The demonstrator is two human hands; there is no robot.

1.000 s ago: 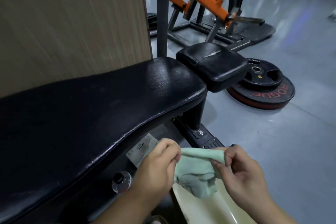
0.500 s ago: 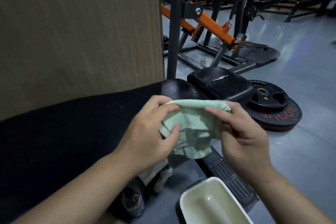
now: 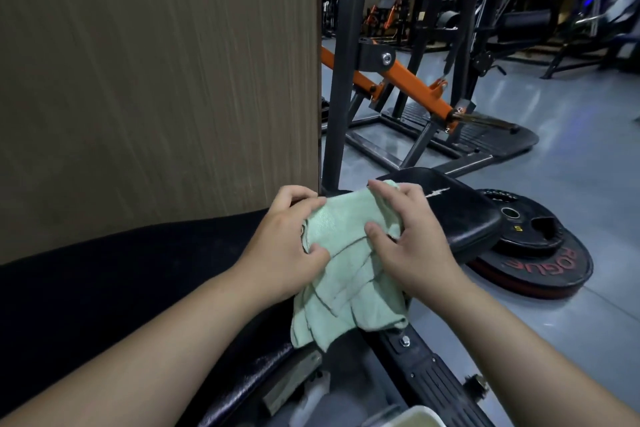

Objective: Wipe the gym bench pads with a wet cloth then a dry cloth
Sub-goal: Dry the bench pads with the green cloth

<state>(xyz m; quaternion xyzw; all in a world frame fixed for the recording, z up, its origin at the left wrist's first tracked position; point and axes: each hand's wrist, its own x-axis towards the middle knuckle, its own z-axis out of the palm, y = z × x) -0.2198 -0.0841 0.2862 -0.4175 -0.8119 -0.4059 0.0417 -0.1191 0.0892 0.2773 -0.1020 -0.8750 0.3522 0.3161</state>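
Two hands, one mint-green cloth, two black bench pads.

The left hand (image 3: 282,246) and right hand (image 3: 412,243) both grip the bunched cloth (image 3: 346,270), held above the long back pad (image 3: 121,281) where it meets the smaller seat pad (image 3: 467,215). Two stacked weight plates (image 3: 540,260) lie just beside the seat pad; a wood-grain panel (image 3: 156,80) blocks the left, and a cream tub (image 3: 412,418) shows at the bottom edge.

wood-grain wall (image 3: 156,80); grey floor (image 3: 571,166); orange-black machine (image 3: 408,80); weight plates (image 3: 540,253)
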